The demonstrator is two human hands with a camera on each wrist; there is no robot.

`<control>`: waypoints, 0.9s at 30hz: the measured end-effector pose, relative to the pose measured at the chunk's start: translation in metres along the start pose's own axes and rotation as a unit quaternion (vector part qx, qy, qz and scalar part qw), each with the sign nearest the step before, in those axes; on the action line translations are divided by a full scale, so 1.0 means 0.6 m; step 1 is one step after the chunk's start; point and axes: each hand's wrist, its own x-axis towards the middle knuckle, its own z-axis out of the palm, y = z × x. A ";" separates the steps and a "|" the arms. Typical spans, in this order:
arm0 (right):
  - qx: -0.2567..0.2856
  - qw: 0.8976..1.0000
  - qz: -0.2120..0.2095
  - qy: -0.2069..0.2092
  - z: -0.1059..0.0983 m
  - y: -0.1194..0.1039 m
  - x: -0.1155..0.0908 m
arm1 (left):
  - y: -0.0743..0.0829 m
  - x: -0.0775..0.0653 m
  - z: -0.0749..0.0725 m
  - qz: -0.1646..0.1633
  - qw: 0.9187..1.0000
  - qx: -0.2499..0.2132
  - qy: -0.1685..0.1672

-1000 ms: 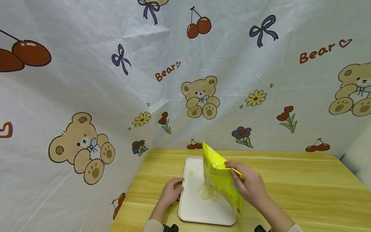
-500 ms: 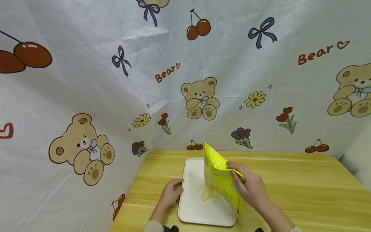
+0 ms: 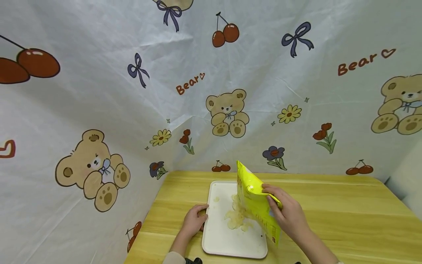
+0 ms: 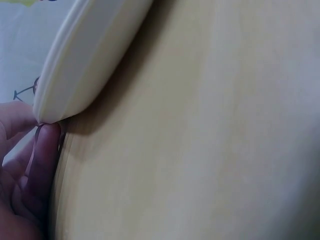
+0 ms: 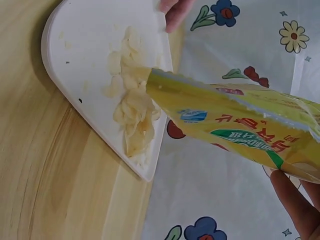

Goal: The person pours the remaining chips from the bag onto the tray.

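A yellow potato chip bag (image 3: 255, 205) is tilted over a white tray (image 3: 221, 242), its opening low above the surface. My right hand (image 3: 290, 212) grips the bag by its upper right part; the right wrist view shows its fingertips (image 5: 290, 200) against the printed side. Thin pale potato chips (image 5: 135, 110) lie in a heap on the tray near the bag's mouth. At the tray's left rim, my left hand (image 3: 194, 220) holds the edge between thumb and fingers. In the left wrist view, fingertips (image 4: 45, 150) touch the tray's corner.
The tray rests on a wooden table (image 3: 346, 212). Behind and to the left hangs a white cloth (image 3: 197, 55) printed with bears, cherries and flowers. A small dark speck (image 5: 80, 100) sits near the tray's rim.
The bag and my right hand have shifted slightly right. More chips have come out, and the heap now spreads farther up the tray. My left hand stays at the rim.
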 end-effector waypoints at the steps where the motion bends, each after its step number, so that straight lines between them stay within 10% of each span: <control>1: 0.001 1.000 -0.002 0.001 0.000 0.001 0.000 | 0.000 0.000 0.000 -0.001 1.000 -0.001 0.000; 27: -0.033 0.999 0.022 0.019 -0.027 0.041 -0.024 | -0.005 0.000 0.000 0.010 1.000 0.007 0.000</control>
